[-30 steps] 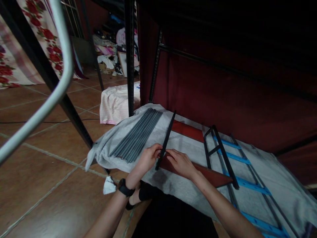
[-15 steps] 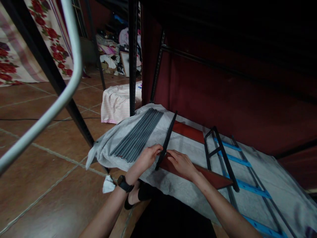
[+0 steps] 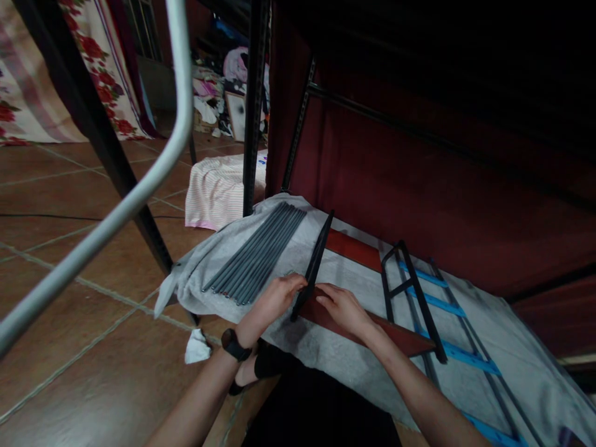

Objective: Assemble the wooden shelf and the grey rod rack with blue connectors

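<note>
Two hands meet at the near end of a black metal bar (image 3: 313,266) that lies on a grey cloth (image 3: 326,347) spread over the tiled floor. The left hand (image 3: 272,299) has its fingers curled against the bar's left side, and the right hand (image 3: 342,305) rests on its right, fingers bent over a reddish-brown board (image 3: 372,326) that the bar crosses. Whether either hand truly pinches the bar I cannot tell; both touch it. The step looks like seating the bar against the board, which would next call for firm pressure while keeping the two aligned. Left of the bar lies a bundle of grey rods (image 3: 258,253); right of it, a black frame with blue strips (image 3: 419,298).
</note>
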Available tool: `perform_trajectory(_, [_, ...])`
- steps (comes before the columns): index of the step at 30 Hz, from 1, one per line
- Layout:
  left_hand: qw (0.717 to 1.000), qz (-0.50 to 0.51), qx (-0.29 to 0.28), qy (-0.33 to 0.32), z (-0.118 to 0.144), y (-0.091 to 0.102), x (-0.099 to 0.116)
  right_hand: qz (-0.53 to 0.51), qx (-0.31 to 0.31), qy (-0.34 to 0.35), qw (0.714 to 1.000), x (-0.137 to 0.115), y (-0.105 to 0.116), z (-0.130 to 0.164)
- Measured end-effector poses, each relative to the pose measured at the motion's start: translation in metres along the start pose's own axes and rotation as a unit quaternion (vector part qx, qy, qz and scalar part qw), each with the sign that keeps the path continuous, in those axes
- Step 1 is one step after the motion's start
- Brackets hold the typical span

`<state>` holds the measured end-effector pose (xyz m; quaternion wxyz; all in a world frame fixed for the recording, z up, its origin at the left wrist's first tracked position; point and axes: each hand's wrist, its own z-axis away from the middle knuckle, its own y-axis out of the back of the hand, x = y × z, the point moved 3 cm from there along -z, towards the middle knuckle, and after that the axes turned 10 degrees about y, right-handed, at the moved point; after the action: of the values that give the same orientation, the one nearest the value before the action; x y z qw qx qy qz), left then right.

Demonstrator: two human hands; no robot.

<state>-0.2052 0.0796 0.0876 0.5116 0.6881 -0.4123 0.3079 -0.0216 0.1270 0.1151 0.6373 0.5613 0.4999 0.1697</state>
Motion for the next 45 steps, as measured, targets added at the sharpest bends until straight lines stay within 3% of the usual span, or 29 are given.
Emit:
perform_trajectory(6, [1.0, -0.027, -0.003, 0.006, 0.002, -0.003, 0.002, 0.007, 0.003, -0.01, 1.0, 0.001, -0.003, -0.002])
perform_trajectory(16, [0.999, 0.038, 0.026, 0.028, 0.005, -0.016, 0.0, 0.043, 0.001, -0.035, 0.998, -0.01, 0.0, 0.0])
perform_trajectory(20, [0.991, 0.092, 0.077, 0.064, 0.007, -0.02, -0.005, 0.048, 0.008, -0.04, 0.998, -0.014, -0.001, -0.002])
perform_trajectory(23, [0.973, 0.166, 0.112, 0.114, 0.006, -0.025, -0.011, 0.054, 0.007, -0.046, 0.997, -0.013, -0.001, -0.003])
perform_trajectory(30, [0.907, 0.339, 0.123, 0.216, 0.0, -0.028, -0.012, 0.054, -0.005, -0.049, 0.997, -0.016, 0.001, -0.003])
perform_trajectory(36, [0.866, 0.369, 0.159, 0.297, 0.007, -0.024, -0.009, 0.065, -0.015, -0.06, 0.996, -0.016, 0.003, -0.002])
perform_trajectory(45, [0.892, 0.342, 0.109, 0.276, 0.008, -0.016, -0.001, 0.073, -0.016, -0.066, 0.995, -0.017, 0.003, -0.002])
